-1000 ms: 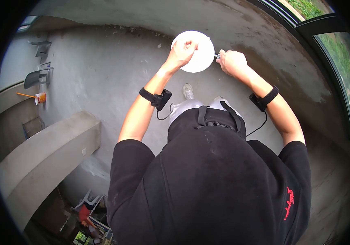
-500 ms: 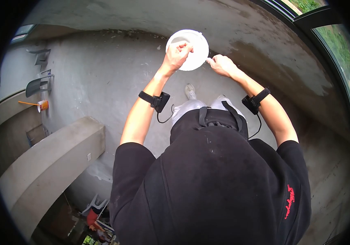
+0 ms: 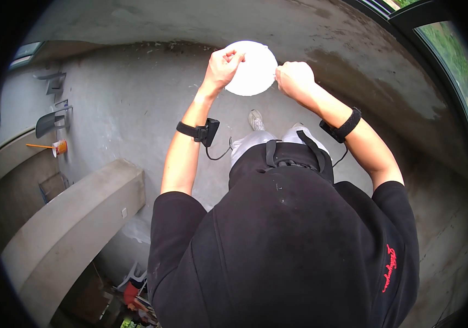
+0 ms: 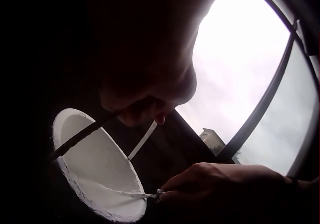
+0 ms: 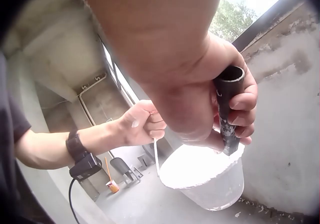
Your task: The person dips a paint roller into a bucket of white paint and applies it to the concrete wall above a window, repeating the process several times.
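Note:
A white bucket (image 3: 251,74) hangs in front of the body, its inside coated white in the left wrist view. My left hand (image 3: 222,68) grips its thin bail handle (image 5: 156,159) above the rim. My right hand (image 3: 296,82) is at the bucket's right side, fingers curled round a black tubular tool handle (image 5: 229,96) smeared with white. In the left wrist view, a metal ferrule (image 4: 159,195) shows at these fingers, and the tool's white-coated end (image 4: 132,195) reaches over the bucket's rim. The exact kind of tool cannot be made out.
A rough grey wall (image 5: 280,124) with window frames (image 3: 452,71) runs along the right. At left are grey chairs (image 3: 51,121), a small orange-and-white bucket (image 3: 60,147) with a stick in it, and a thick concrete ledge (image 3: 75,218). Someone in red (image 3: 133,292) appears at lower left.
My left hand has shifted left and the bucket moved slightly left. My right hand first came in toward the bucket, then turned, with its knuckles now higher at the rim.

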Action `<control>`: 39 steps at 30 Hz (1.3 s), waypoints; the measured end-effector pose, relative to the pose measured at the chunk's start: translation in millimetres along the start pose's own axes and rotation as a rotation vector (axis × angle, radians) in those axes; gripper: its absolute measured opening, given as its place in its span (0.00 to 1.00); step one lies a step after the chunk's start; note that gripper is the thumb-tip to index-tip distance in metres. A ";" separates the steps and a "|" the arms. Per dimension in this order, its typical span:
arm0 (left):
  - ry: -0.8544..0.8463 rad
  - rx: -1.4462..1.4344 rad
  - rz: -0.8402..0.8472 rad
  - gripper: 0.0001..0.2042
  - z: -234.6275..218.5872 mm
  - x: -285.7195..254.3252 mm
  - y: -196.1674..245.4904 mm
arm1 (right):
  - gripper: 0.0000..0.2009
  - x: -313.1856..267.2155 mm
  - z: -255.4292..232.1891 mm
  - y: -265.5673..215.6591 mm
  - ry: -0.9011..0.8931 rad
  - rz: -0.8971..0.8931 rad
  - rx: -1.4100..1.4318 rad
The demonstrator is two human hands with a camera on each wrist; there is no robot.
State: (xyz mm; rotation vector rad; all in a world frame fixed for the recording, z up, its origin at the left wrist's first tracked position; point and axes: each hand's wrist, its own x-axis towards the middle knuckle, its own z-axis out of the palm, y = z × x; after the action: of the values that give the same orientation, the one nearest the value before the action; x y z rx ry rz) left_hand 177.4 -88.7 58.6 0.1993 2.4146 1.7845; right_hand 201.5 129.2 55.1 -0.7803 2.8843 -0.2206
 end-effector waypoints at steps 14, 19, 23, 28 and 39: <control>-0.074 0.411 0.414 0.08 11.3 -6.2 5.5 | 0.11 20.4 -51.0 -20.6 -0.538 0.214 -0.096; -0.139 0.508 0.484 0.08 15.8 -10.1 9.7 | 0.12 29.3 -55.6 -21.2 -0.872 0.256 -0.045; -0.080 0.314 0.387 0.09 19.6 -2.9 -4.0 | 0.13 17.9 -34.5 -4.0 -0.788 0.278 0.127; -0.046 0.044 0.025 0.12 13.2 -0.5 -0.7 | 0.16 -40.5 -19.6 7.8 -0.137 0.160 -0.017; 0.056 -0.074 -0.077 0.10 12.4 7.0 4.4 | 0.18 -126.8 -11.6 -4.8 0.139 0.394 -0.001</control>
State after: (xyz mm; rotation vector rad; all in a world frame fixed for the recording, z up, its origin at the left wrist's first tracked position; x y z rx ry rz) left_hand 172.8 -74.5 59.0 0.0483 2.3536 1.8653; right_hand 310.1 190.9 80.2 -0.1898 3.0892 -0.2327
